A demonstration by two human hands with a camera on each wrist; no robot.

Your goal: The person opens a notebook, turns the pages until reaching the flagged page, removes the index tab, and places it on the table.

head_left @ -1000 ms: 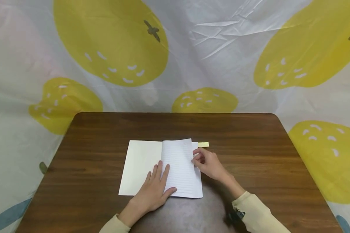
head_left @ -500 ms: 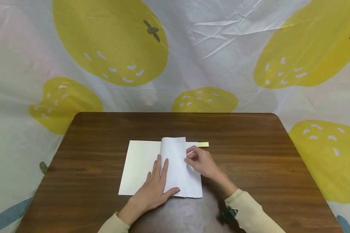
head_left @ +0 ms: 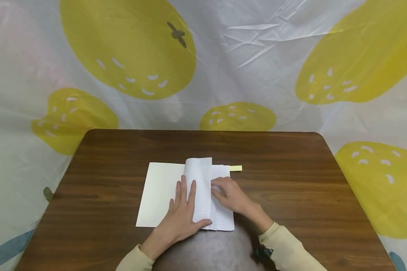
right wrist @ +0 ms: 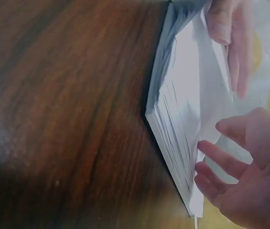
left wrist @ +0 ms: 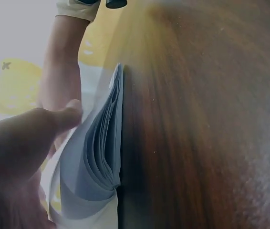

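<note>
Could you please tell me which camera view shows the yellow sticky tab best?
The head view: the tab sticks out from the notebook's far right corner, plainly yellow against the table. Neither wrist view shows it; both show only page edges and fingers.

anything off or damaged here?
Nothing damaged. The white lined notebook lies open on the dark wooden table, some pages arched up mid-turn between both hands; a small yellow sticky tab pokes past its far right corner.
</note>
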